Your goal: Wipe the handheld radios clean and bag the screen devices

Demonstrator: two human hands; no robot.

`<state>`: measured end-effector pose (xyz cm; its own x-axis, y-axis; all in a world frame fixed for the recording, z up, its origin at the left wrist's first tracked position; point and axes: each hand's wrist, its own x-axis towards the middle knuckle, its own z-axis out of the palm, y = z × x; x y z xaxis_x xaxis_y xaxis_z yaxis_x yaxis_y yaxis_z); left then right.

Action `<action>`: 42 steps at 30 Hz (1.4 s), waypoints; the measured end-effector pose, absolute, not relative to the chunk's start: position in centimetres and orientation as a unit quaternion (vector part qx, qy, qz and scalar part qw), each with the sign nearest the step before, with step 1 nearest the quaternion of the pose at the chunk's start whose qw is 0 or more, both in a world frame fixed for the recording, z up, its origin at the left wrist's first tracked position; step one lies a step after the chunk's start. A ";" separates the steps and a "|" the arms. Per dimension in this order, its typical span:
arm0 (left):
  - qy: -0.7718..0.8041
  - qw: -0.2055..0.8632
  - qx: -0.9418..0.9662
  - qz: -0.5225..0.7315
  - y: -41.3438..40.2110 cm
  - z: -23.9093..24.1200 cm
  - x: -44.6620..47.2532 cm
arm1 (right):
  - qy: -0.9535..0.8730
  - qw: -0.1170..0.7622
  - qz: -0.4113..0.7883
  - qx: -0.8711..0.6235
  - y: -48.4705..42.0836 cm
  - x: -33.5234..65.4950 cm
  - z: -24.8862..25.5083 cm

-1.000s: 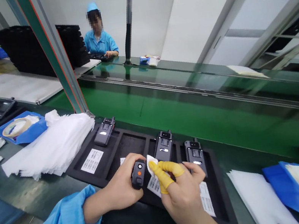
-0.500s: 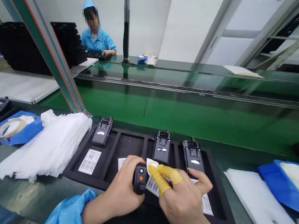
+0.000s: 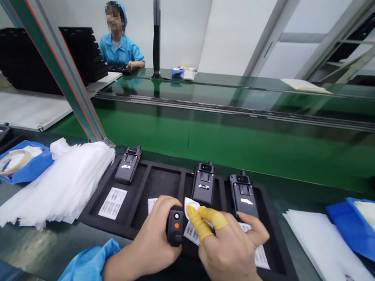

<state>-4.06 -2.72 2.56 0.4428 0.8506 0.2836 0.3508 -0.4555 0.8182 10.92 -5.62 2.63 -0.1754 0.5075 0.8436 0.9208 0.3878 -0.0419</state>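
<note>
My left hand (image 3: 154,241) is closed around a black two-way radio (image 3: 175,226), held on edge so that a white and an orange button face me. Between the yellow-covered fingertips of my right hand (image 3: 224,245) is a small white cloth (image 3: 191,205), close beside the radio; whether it touches the radio I cannot tell. Both hands are above a black foam tray (image 3: 136,220). Three more radios lie in its compartments: one at the left (image 3: 128,165), one in the middle (image 3: 204,184) and one at the right (image 3: 243,196). White printed labels (image 3: 113,203) lie below them, some partly hidden by my hands.
Left of the tray are a stack of white sheets (image 3: 57,185) and a blue bin (image 3: 29,171) with a tape roll. At the right lie white bags (image 3: 323,242) and another blue bin (image 3: 349,233). A metal post (image 3: 62,70) rises behind. Across the green line sits a co-worker (image 3: 121,50).
The radio in my left hand has turned slightly. My right hand keeps the cloth in nearly the same place. The co-worker's head has turned and lifted.
</note>
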 end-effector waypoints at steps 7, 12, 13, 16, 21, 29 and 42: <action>0.376 0.354 0.775 0.364 -2.7 1.9 -4.1 | -0.748 0.450 -0.176 -0.455 -5.7 10.2 2.7; 0.393 0.353 0.770 0.359 -2.6 2.0 -4.2 | -0.750 0.457 -0.158 -0.451 -5.7 11.0 2.1; 0.398 0.353 0.768 0.356 -2.6 2.2 -4.3 | -0.746 0.455 -0.161 -0.459 -5.7 11.3 2.1; 0.405 0.355 0.765 0.352 -2.6 2.4 -4.3 | -0.734 0.444 -0.175 -0.483 -5.4 12.1 2.3; 0.398 0.360 0.766 0.354 -2.7 2.2 -4.3 | -0.733 0.450 -0.197 -0.471 -5.3 11.4 2.7; 0.413 0.370 0.755 0.349 -2.7 2.7 -3.9 | -0.729 0.427 -0.259 -0.467 -5.2 10.1 2.6; 0.410 0.355 0.768 0.341 -2.8 2.5 -3.8 | -0.733 0.427 -0.242 -0.472 -5.6 10.2 2.7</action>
<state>-3.84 -2.78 2.53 0.4309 0.8720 0.2324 0.3867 -0.4111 0.8255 10.18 -5.63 2.69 -0.1905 0.4845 0.8538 0.8976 0.4382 -0.0484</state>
